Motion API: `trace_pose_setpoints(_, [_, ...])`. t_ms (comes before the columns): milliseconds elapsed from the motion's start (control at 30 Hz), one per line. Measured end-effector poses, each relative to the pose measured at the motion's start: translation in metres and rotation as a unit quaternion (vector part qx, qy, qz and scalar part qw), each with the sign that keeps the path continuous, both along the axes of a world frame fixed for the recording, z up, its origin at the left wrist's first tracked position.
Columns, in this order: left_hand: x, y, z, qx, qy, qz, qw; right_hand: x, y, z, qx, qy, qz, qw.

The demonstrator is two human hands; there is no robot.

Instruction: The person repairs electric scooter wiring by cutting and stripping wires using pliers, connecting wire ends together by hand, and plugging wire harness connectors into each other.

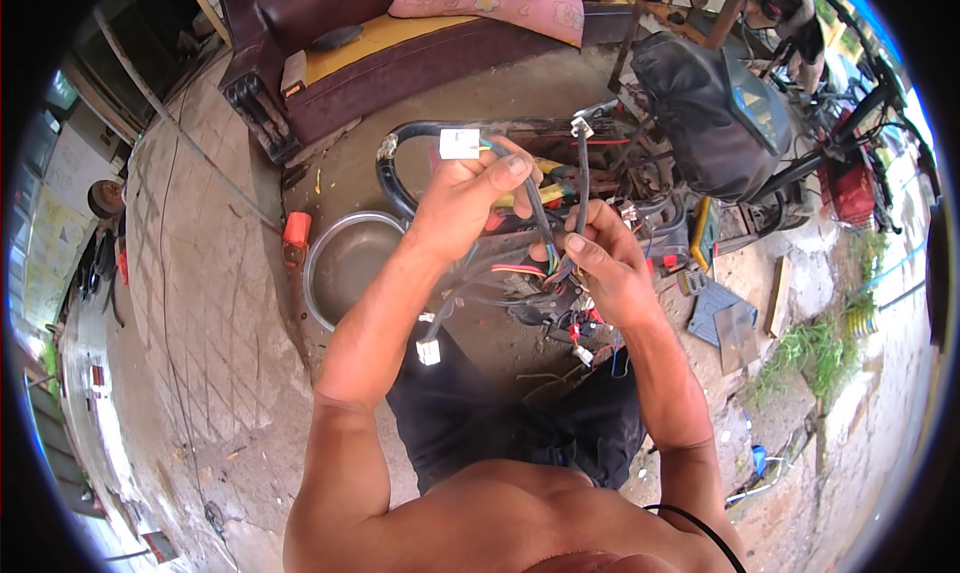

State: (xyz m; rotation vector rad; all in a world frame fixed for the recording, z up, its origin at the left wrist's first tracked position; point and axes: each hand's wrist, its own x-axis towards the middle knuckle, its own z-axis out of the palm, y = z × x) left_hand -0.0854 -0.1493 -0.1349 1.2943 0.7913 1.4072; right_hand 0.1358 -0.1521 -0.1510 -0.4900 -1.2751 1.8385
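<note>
My left hand [458,201] is closed round a black-sheathed cable of the wiring harness, thumb pressed on it. A white plug connector [460,143] with thin coloured wires sticks out just above those fingers. In my right hand [614,273], thumb and fingers pinch the harness where its branches meet. From there a black cable [583,178] rises to a small white connector [582,127]. Red and yellow wires [520,269] run left from the junction. Another white connector [428,351] dangles on a grey lead above my left thigh. Part of the bundle is hidden by my fingers.
Beyond my hands lies a vehicle frame with a curved black tube [390,173]. A metal basin [350,263] and a red-orange container [296,229] stand to the left. A maroon sofa [400,63] is behind, a black seat-like cover [700,113] at right.
</note>
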Motion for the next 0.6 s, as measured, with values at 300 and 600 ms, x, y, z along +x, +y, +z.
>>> trace_pose_setpoints(300, [-0.002, 0.006, -0.007, 0.004, -0.076, 0.002, 0.997, -0.001, -0.007, -0.008, 0.036, -0.042, -0.040, 0.998])
trace_pose_setpoints(600, [0.005, -0.005, 0.007, 0.004, 0.095, -0.059, 0.994, -0.007, -0.009, -0.010, -0.002, -0.028, -0.064, 0.998])
